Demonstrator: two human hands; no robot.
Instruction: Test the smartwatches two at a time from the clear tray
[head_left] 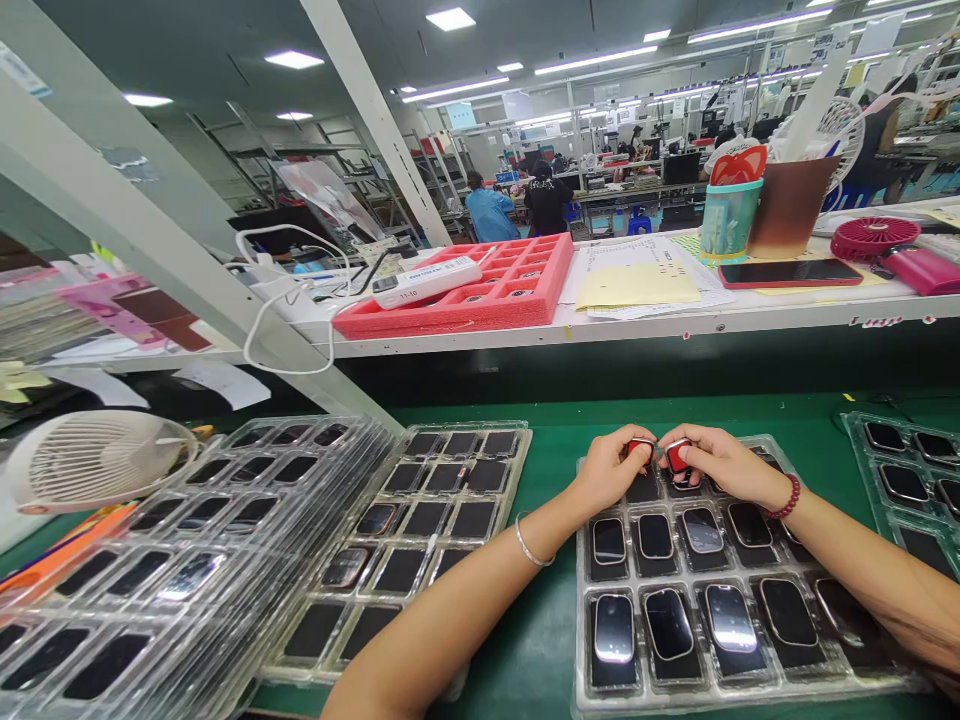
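Pinched in the left hand (609, 468) is one red-faced piece (640, 449), in the right hand (724, 463) a second piece (677, 457), over the lower-right tray (628, 580); close handling seems the present step, needing steadiness next.

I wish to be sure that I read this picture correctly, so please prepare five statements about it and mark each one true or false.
1. The left hand holds a red-faced piece. True.
2. The beaded bracelet is on the left wrist. False: the beaded bracelet is on the right wrist.
3. The right hand is resting on the phone. False: it also holds a red-faced piece; the phone lies farther back.
4. A stack of clear trays stands at the left. True.
5. The foam tray on the shelf is blue. False: the foam tray is red.
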